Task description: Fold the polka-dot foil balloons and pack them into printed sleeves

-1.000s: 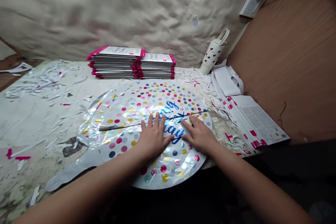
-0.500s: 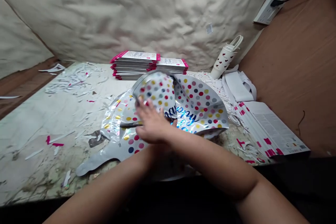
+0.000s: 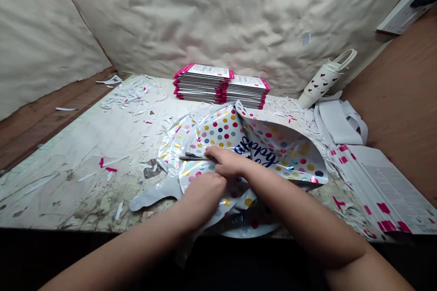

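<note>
A flat foil balloon (image 3: 218,132) with coloured dots and dark blue lettering lies partly folded in front of me, its silver tail (image 3: 155,195) pointing left. The fingers of my right hand (image 3: 230,163) are curled on the lower edge of the folded flap. Just below it, almost touching, my left hand (image 3: 205,191) is closed on the near part of the foil; its fingertips are hidden. The right side of the balloon stands up in a curved, unfolded sheet. Its near edge sags over the table's front edge.
Two stacks of pink-edged printed packets (image 3: 205,84) stand behind the balloon. A white tumbler with hearts (image 3: 319,84) leans at the back right. Flattened white cartons (image 3: 392,182) lie on the right. Paper scraps (image 3: 133,95) litter the table (image 3: 136,136). A power strip (image 3: 404,13) hangs on the right wall.
My right hand, spread flat on the foil before, has curled at the flap's edge. The left hand, hidden under the right arm earlier, now shows. The flap is folded down flatter. The view has turned left.
</note>
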Demonstrator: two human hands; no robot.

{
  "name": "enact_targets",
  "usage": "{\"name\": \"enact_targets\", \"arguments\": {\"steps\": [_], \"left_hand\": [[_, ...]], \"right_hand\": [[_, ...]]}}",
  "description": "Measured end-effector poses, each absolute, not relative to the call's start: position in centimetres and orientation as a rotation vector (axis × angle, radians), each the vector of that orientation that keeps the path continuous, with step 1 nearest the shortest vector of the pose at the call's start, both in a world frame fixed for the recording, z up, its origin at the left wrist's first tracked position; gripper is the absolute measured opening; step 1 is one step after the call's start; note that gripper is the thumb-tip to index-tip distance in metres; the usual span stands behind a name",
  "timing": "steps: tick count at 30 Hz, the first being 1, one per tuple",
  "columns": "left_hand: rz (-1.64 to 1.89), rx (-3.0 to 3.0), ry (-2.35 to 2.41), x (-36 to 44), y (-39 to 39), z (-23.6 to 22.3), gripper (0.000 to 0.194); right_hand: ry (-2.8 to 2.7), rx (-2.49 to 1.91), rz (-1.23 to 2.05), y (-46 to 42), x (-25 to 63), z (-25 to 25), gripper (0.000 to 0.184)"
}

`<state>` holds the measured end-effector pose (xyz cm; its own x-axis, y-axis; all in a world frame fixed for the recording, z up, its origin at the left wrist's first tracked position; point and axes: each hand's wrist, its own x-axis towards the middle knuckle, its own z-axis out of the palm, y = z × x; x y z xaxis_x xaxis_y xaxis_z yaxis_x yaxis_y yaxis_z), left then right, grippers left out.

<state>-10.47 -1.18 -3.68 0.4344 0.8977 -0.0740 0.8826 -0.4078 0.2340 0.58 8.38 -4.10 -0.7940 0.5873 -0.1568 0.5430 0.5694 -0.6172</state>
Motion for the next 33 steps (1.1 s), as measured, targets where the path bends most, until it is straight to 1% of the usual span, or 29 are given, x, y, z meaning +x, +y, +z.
{"name": "enact_targets", "arguments": {"steps": [3,7,10,13,14,16,18,20,22,25,26,27,29,30,33], "left_hand": [[0.064,2.669,1.78,-15.6,0.1,-2.5,0.035],[-0.225,2.82,1.729,-19.8,2.6,-1.6,0.029],[-0.12,2.838,1.825,-18.5,2.0,-0.9,0.031],[-0.011,2.773,1.642,-15.0,-0.3,-1.5,0.033],[0.005,2.733,1.585,-14.1,-1.0,-2.1,0.036],[0.003,2.659,1.567,-13.1,-2.0,-3.8,0.056],[-0.054,2.588,1.595,-13.6,-2.2,-5.4,0.072],[-0.139,2.516,1.582,-15.4,-1.8,-6.1,0.073],[-0.211,2.458,1.559,-17.8,-1.0,-5.7,0.076],[-0.312,2.401,1.529,-20.5,0.7,-3.4,0.084],[-0.324,2.395,1.519,-20.7,1.3,-2.4,0.081],[-0.309,2.398,1.52,-20.3,2.0,-1.4,0.072],[-0.173,2.435,1.551,-18.2,3.1,0.1,0.046],[-0.088,2.45,1.585,-16.6,3.6,0.5,0.044],[0.068,2.535,1.485,-12.1,4.3,-0.1,0.049]], "right_hand": [[-2.791,-0.891,0.932,8.4,0.6,-4.5,0.051],[-2.655,-1.129,0.743,7.9,-0.2,-4.6,0.044],[-2.512,-1.25,0.669,7.3,-1.6,-5.3,0.03],[-2.363,-1.274,0.675,7.3,-2.8,-6.2,0.016],[-2.295,-1.278,0.686,7.6,-2.9,-6.4,0.014],[-2.121,-1.282,0.71,8.7,-1.8,-6.2,0.013],[-1.889,-1.295,0.722,10.6,1.2,-5.2,0.012],[-1.606,-1.326,0.71,12.8,6.2,-3.7,0.015],[-1.306,-1.356,0.672,14.5,12.4,-2.1,0.021],[-0.99,-1.355,0.635,15.3,20.5,-0.5,0.021],[-0.922,-1.35,0.628,15.1,22.2,-0.3,0.022],[-0.861,-1.341,0.623,14.8,23.3,-0.3,0.023],[-0.782,-1.304,0.62,14.3,23.9,-0.6,0.022],[-0.774,-1.28,0.614,14.1,23.6,-0.7,0.022],[-0.827,-1.223,0.588,13.9,22.6,-1.0,0.023]]}}
